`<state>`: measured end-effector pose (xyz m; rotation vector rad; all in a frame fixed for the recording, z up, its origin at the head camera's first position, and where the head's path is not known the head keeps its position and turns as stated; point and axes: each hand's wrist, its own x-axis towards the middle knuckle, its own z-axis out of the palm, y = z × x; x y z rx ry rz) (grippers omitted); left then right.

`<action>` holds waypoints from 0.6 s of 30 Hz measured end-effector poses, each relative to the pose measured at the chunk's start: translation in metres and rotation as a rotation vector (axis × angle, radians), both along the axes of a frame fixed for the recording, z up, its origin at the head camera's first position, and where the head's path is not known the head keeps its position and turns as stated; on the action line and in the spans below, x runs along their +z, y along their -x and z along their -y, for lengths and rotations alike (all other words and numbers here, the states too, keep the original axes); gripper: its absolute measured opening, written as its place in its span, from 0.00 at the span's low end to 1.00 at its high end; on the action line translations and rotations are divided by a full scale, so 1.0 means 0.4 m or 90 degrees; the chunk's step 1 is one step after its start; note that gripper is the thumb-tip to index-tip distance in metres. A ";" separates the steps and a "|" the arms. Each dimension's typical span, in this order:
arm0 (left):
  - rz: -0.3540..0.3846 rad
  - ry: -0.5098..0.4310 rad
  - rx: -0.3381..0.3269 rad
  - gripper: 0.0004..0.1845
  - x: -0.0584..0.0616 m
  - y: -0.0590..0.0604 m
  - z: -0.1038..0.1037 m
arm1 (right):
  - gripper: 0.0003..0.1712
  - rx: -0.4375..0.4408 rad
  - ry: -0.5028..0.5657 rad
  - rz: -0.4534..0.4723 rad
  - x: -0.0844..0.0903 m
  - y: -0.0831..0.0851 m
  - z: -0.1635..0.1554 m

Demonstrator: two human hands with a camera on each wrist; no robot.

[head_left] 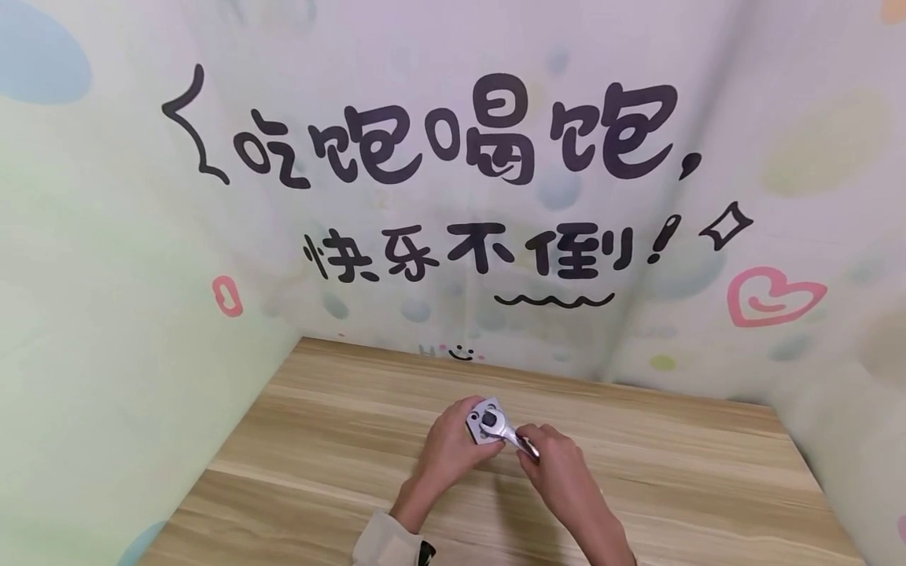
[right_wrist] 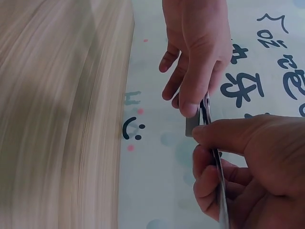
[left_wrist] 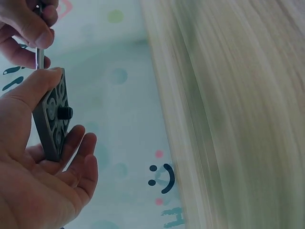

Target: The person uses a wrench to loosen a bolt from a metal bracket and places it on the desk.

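A small square grey metal plate (head_left: 486, 423) with cut-out holes and a dark bolt head is held above the wooden table (head_left: 318, 464). My left hand (head_left: 453, 448) grips the plate by its edges, thumb on top (left_wrist: 33, 83) and fingers below. On its back the plate (left_wrist: 53, 119) shows a black nut. My right hand (head_left: 559, 468) holds a shiny metal wrench (head_left: 515, 438) whose head sits on the bolt. In the right wrist view the wrench (right_wrist: 215, 167) runs through the curled fingers of my right hand (right_wrist: 248, 162).
Pale printed walls (head_left: 495, 196) with black Chinese lettering and a pink heart (head_left: 771, 295) enclose the table on the left, back and right. The bare wood tabletop stretches around both hands. A light sleeve cuff (head_left: 385, 542) shows at the left wrist.
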<state>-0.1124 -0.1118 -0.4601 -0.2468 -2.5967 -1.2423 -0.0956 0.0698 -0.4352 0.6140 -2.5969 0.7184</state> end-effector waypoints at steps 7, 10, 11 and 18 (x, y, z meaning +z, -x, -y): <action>0.010 0.002 -0.027 0.35 0.005 -0.007 0.003 | 0.12 -0.007 -0.035 -0.018 0.000 0.013 -0.020; 0.006 0.011 -0.039 0.35 0.007 -0.010 0.004 | 0.12 -0.012 -0.049 -0.016 0.001 0.016 -0.026; 0.003 0.016 -0.044 0.35 0.007 -0.011 0.005 | 0.12 -0.014 -0.053 -0.017 0.001 0.017 -0.028; -0.003 0.033 -0.076 0.36 0.011 -0.014 0.006 | 0.15 0.002 -0.056 -0.078 -0.003 0.024 -0.042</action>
